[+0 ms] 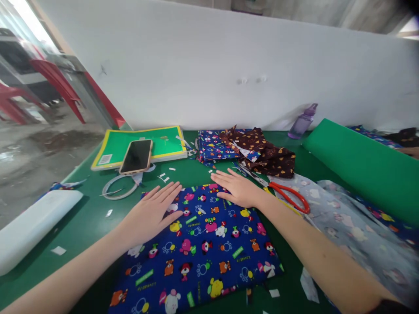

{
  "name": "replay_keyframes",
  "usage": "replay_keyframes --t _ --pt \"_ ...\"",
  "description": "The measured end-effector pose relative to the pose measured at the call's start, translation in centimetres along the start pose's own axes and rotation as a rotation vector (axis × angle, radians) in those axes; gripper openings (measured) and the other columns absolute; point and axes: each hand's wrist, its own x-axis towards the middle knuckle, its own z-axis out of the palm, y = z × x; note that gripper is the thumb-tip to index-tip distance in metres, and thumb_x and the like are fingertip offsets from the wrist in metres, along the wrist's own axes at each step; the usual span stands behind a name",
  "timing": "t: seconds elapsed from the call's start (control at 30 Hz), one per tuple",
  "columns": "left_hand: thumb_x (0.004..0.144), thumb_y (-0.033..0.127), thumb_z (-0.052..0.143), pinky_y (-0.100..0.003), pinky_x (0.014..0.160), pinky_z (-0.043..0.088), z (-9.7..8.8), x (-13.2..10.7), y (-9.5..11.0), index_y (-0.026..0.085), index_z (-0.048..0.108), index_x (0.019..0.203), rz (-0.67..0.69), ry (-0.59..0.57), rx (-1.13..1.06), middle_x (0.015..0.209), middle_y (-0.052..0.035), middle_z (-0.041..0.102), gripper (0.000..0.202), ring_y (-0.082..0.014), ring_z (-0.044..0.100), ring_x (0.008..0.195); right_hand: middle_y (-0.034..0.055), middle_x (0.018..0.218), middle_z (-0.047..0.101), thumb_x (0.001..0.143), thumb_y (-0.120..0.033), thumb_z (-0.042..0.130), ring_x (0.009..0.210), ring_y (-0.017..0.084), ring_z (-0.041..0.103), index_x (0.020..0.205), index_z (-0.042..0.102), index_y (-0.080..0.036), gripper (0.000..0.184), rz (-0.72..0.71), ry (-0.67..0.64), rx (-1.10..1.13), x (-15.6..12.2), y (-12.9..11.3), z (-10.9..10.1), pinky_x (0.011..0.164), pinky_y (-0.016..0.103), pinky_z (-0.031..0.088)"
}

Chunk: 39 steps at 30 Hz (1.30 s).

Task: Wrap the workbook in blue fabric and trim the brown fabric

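Two hands lay palm down on a blue printed cloth, which was near the middle of the table, towards its near edge. The left hand had its fingers stretched out and thumb set apart over the cloth's far left corner; the right hand lay flat across the cloth's far edge, fingers extended. Neither pinched anything. Uneven pressure from the palms could have skewed the cloth or puckered it (whether it was folded, I could not tell). Loose scraps on the table might have slipped underneath and left a lump. Scissors lay just right of the cloth, close to the right forearm, so a sideways sweep risked knocking them. Near the table's left edge lay a long white object; a careless left forearm might have pushed it off. Towards the far left corner, a phone rested on a green book, where a bump could have made it slide.
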Motion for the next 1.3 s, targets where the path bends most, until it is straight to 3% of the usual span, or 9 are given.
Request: replay_keyframes --t 0.13,0.27,0.47,0.53,0.63,0.8,0.97,1.1,1.3 --pt "0.092 0.060 0.030 -0.045 0.116 0.022 0.2 0.2 -0.2 0.021 0.021 0.148 -0.019 -0.009 0.028 0.153 -0.0013 0.024 0.069 -0.0211 0.025 0.141 0.0076 0.147 0.039 0.097 -0.031 0.033 0.139 0.020 0.028 0.136 0.046 -0.017 0.044 0.144 0.135 -0.105 0.2 0.3 -1.0 0.117 0.045 0.010" --pt "0.092 0.061 0.029 -0.045 0.116 0.022 0.0 0.2 0.0 0.020 0.023 0.147 -0.021 -0.016 0.035 0.153 -0.0012 0.025 0.069 -0.0206 0.025 0.141 0.0115 0.140 0.047 0.092 -0.023 0.037 0.132 0.028 0.036 0.090 0.069 -0.016 0.033 0.426 0.304 -0.199 -0.7 3.0 -3.5 0.111 0.054 0.018" --pt "0.092 0.060 0.028 -0.044 0.116 0.022 -0.1 0.1 0.2 0.020 0.026 0.147 -0.019 0.001 0.023 0.152 -0.0020 0.028 0.068 -0.0206 0.026 0.140 0.0060 0.088 0.071 0.073 -0.018 0.057 0.106 0.031 0.056 0.054 0.062 -0.021 0.020 0.620 0.271 -0.202 -3.7 7.9 -4.4 0.102 0.061 0.026" --pt "0.092 0.060 0.029 -0.045 0.115 0.022 0.0 0.1 0.2 0.021 0.026 0.146 -0.019 0.013 0.017 0.152 -0.0025 0.029 0.067 -0.0210 0.027 0.140 0.0062 0.082 0.070 0.075 -0.018 0.054 0.098 0.028 0.060 0.062 0.066 -0.021 0.018 0.659 0.297 -0.198 -3.9 8.3 -4.4 0.102 0.059 0.028" --pt "0.092 0.059 0.029 -0.045 0.115 0.022 -0.1 0.1 0.2 0.021 0.026 0.146 -0.018 0.019 0.006 0.152 -0.0028 0.030 0.067 -0.0215 0.027 0.140 0.0147 0.123 0.059 0.083 -0.021 0.046 0.115 0.031 0.053 0.107 0.064 -0.015 0.030 0.728 0.438 -0.226 -3.5 7.7 -5.5 0.103 0.054 0.032" --pt "0.092 0.060 0.030 -0.045 0.115 0.023 -0.2 0.1 0.1 0.022 0.026 0.146 -0.016 0.016 -0.002 0.152 -0.0033 0.031 0.067 -0.0220 0.027 0.140 0.0209 0.155 0.004 0.087 -0.026 0.049 0.144 0.028 0.004 0.146 0.010 -0.006 0.074 0.464 0.750 -0.116 -1.9 3.5 -8.2 0.117 0.047 0.013" --pt "0.091 0.060 0.032 -0.047 0.113 0.026 -0.2 0.1 0.2 0.023 0.027 0.146 -0.019 0.027 -0.014 0.151 -0.0040 0.033 0.066 -0.0235 0.031 0.138 0.0063 0.158 -0.003 0.088 -0.027 0.053 0.144 0.020 0.004 0.150 0.007 -0.019 0.077 0.147 0.542 0.067 0.3 -3.0 -7.0 0.118 0.039 0.016" --pt "0.091 0.060 0.033 -0.047 0.113 0.027 0.0 0.0 0.1 0.017 0.033 0.144 -0.014 0.039 0.001 0.149 -0.0082 0.037 0.068 -0.0248 0.034 0.137 -0.0003 0.151 0.032 0.089 -0.035 0.052 0.135 0.021 0.035 0.129 0.054 -0.028 0.041 -0.135 -0.006 0.439 0.9 -5.6 -5.3 0.110 0.035 0.033" --pt "0.091 0.057 0.036 -0.048 0.111 0.030 0.0 -0.1 0.2 0.018 0.031 0.143 -0.019 0.093 0.021 0.148 -0.0109 0.038 0.066 -0.0264 0.038 0.134 0.0016 0.100 0.071 0.091 -0.028 0.047 0.087 0.016 0.066 0.103 0.067 -0.023 0.024 0.109 0.132 0.458 -0.3 -3.9 -7.9 0.079 0.027 0.050"
